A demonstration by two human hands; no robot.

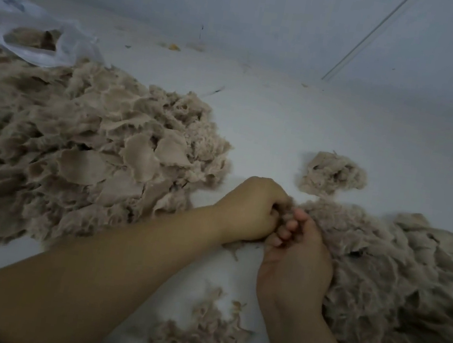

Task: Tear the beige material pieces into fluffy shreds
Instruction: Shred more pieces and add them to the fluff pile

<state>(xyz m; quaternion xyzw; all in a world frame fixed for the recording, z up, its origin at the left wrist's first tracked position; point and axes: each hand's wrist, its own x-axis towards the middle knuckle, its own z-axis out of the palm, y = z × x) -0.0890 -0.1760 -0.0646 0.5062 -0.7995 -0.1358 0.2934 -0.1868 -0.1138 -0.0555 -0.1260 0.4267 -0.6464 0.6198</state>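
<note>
1. While both hands meet at the middle of the view, the left hand [252,209] is curled into a fist round a tuft of beige material [287,209], knuckles up.
2. The right hand [296,253] lies palm up just beside it, its fingers [289,227] bent and pinching the same tuft; the two hands touch.
3. That tuft runs into a fluffy heap of shreds [396,287] on the right, against the right hand and wrist.
4. A big pile of flatter, sheet-like beige pieces [81,149] lies on the left, beside the left forearm.
5. A small loose clump [333,174] sits apart, beyond the hands.
6. More shreds [203,341] lie near the bottom edge, between the forearms.
7. All of it rests on a pale surface [279,126], perhaps a floor; the dim, soft view leaves that unsure.
8. At the far left a white plastic bag [71,39] lies open, with brownish stuff inside, touching the big pile's far edge.
9. A pale wall [244,6] rises behind.
</note>
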